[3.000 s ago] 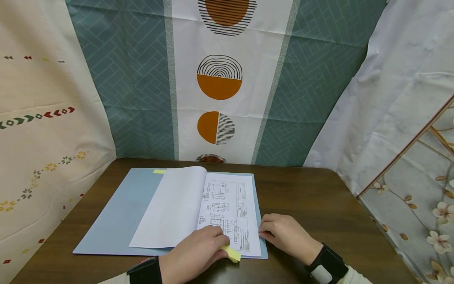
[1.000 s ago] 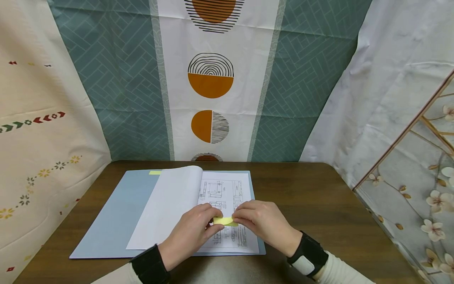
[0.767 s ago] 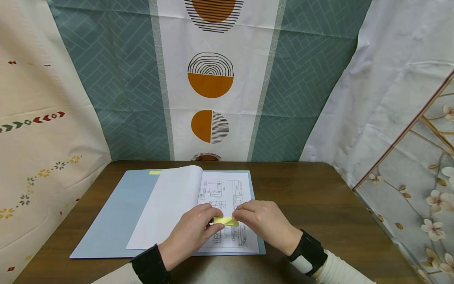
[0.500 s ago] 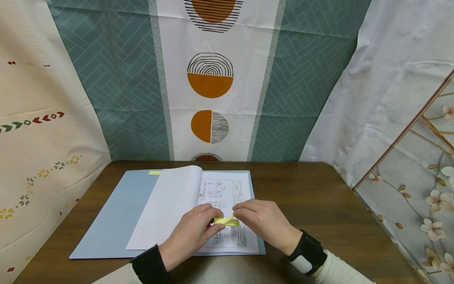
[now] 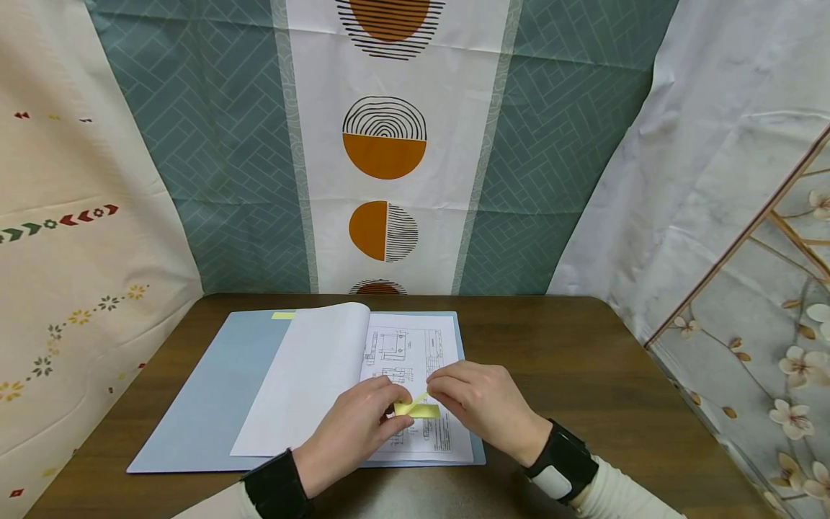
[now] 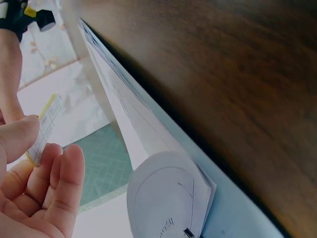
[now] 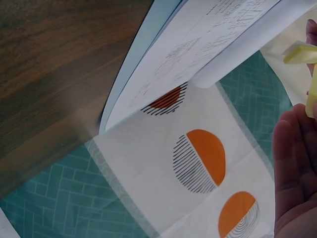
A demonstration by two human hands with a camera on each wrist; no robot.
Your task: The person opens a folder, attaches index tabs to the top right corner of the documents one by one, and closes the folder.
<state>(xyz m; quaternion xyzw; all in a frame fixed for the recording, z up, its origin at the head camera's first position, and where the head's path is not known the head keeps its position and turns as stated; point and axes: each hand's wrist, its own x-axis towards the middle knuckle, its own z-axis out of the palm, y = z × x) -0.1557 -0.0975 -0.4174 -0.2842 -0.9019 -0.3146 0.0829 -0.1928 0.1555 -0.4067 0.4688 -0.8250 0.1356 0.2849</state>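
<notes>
My left hand [image 5: 359,425] pinches a small yellow sticky note pad [image 5: 426,411] by its left end, above the open papers. From that end the top note [image 5: 418,398] slants up to the fingertips of my right hand [image 5: 483,404], which pinch its free end. In the left wrist view, the printed underside of the pad [image 6: 48,121] shows between thumb and fingers. The right wrist view catches the lifted note [image 7: 312,94] at its right edge. Below both hands lies a page of technical drawings [image 5: 395,346], partly covered by them.
A light blue folder [image 5: 207,411] lies open on the brown wooden table [image 5: 551,346]. White sheets [image 5: 305,382] are turned over to its left side, curling at the fold. A yellow sticky note [image 5: 283,315] sits at the folder's top edge. Patterned cloths [image 5: 259,144] hang behind.
Both hands have come together over the drawings from the page's lower and right edges, bringing the pad along. The top note has since lifted steadily away from the pad, its right end rising.
</notes>
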